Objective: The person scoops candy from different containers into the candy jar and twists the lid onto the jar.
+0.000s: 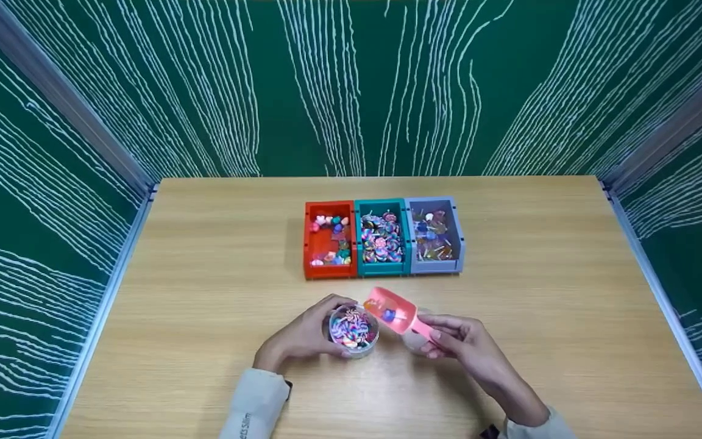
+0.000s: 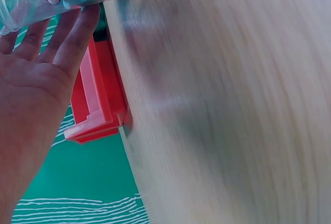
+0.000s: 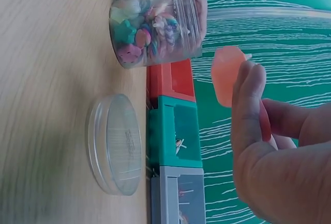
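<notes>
My left hand (image 1: 309,334) grips a clear round jar (image 1: 354,330) from its left side. Swirled lollipop pieces and small colourful candy-like charms fill much of it; the right wrist view shows a teal star and a pink piece through the wall. Just right of the jar mouth, my right hand (image 1: 473,344) pinches the handle of a pink scoop (image 1: 395,310). A blue lollipop piece and an orange one lie in the scoop, whose front edge is at the jar's rim. Beneath the right hand, a clear round lid (image 3: 124,144) lies on the table, partly hidden in the head view.
Behind the hands, three joined bins stand in a row: red (image 1: 331,272) with assorted charms, teal (image 1: 381,269) with swirl lollipops, and grey-purple (image 1: 437,266) with clear lollipops. Green panels with white lines (image 1: 320,91) border the wooden table (image 1: 205,256) at the back and sides.
</notes>
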The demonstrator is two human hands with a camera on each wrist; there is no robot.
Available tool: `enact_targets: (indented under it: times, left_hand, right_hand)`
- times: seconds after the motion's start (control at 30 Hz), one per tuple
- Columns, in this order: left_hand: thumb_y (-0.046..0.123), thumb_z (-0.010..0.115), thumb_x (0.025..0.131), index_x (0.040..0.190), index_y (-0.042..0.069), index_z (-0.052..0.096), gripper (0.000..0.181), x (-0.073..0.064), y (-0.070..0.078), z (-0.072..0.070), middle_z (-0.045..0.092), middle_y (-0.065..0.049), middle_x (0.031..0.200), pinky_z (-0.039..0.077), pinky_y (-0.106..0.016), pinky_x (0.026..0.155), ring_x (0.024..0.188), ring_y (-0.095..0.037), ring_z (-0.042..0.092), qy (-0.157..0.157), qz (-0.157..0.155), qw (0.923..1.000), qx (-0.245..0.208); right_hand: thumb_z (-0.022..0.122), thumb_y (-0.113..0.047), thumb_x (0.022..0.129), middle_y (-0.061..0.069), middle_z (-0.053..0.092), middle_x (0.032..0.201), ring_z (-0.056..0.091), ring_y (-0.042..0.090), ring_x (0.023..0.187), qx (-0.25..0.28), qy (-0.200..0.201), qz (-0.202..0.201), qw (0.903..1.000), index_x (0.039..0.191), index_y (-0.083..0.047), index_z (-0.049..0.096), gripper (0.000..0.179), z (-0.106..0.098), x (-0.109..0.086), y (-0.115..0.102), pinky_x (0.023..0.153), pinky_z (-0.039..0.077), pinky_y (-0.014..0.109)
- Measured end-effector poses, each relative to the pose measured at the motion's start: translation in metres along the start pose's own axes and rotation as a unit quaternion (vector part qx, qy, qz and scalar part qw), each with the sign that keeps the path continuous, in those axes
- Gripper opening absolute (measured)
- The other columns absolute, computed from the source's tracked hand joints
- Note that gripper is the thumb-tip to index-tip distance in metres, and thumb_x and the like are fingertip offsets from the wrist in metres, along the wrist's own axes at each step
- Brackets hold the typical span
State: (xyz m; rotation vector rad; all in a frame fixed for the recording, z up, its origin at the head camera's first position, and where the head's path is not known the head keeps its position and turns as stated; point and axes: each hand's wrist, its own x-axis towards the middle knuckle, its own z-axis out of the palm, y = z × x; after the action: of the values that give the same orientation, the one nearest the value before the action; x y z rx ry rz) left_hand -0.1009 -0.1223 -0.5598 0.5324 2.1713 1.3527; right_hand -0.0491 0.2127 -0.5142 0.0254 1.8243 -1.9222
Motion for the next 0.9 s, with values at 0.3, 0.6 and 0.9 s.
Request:
enact_targets:
  times: [0.3,0.6,0.9]
  left_hand:
    - [0.024,0.095,0.08,0.148,0.028,0.053,0.08,0.001,-0.002,0.0,0.056,0.008,0.144,0.035,-0.046,0.124,0.14,-0.02,0.049,-0.001,-0.003,1.0,-0.002]
    - [0.025,0.096,0.08,0.147,0.031,0.053,0.08,0.001,-0.002,0.0,0.056,0.01,0.142,0.036,-0.047,0.124,0.138,-0.02,0.05,-0.003,-0.002,1.0,-0.008]
    - [0.021,0.095,0.081,0.146,0.032,0.053,0.078,0.0,-0.004,0.001,0.056,0.01,0.144,0.035,-0.048,0.124,0.138,-0.019,0.049,-0.002,0.01,0.9998,-0.015]
  right_hand:
    - [0.055,0.006,0.105,0.027,0.074,0.103,0.076,0.017,0.083,-0.075,-0.035,-0.021,0.9963,0.136,0.019,0.058,0.034,0.006,0.001,-0.004,0.079,0.064,0.03]
    - [0.055,0.011,0.102,0.028,0.074,0.099,0.075,0.015,0.08,-0.181,-0.049,-0.069,0.9798,0.13,0.013,0.067,0.03,0.016,0.002,-0.016,0.076,0.065,0.031]
    - [0.062,0.012,0.098,-0.001,0.075,0.09,0.068,0.006,0.077,-0.353,-0.02,-0.134,0.9257,0.126,-0.002,0.077,0.034,0.034,-0.004,-0.026,0.067,0.06,0.023]
